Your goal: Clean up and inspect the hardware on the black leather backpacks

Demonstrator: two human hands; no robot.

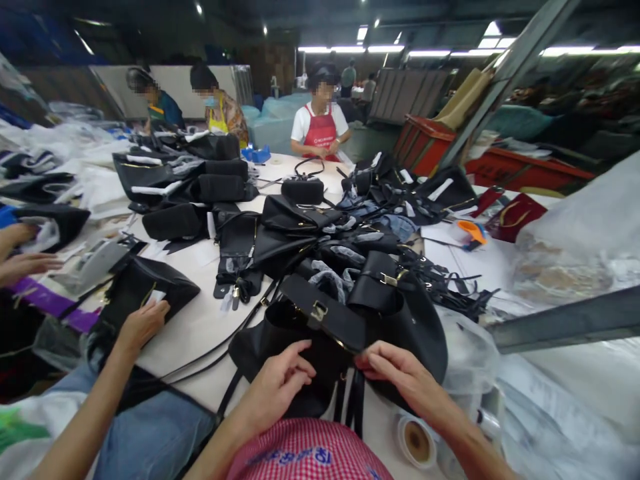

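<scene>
A black backpack (260,343) lies in front of me, its flap (325,313) with a gold clasp folded across the top. My left hand (280,381) rests against the bag's near side, index finger stretched out and the others loosely bent apart, gripping nothing visible. At the flap's lower right corner, my right hand (393,367) has its thumb and fingers closed on the backpack's edge. The exact pinch point is partly hidden by the fingers. Black straps (356,400) hang below, between my hands. Touching it on the right is another black backpack (417,320) with a gold buckle.
Several black bags (295,227) are piled across the white table (210,320). On the left, a co-worker's hand (143,327) holds a black bag (150,287). A tape roll (417,442) sits at lower right, near a metal bar (565,320). An orange tape dispenser (471,232) lies farther back.
</scene>
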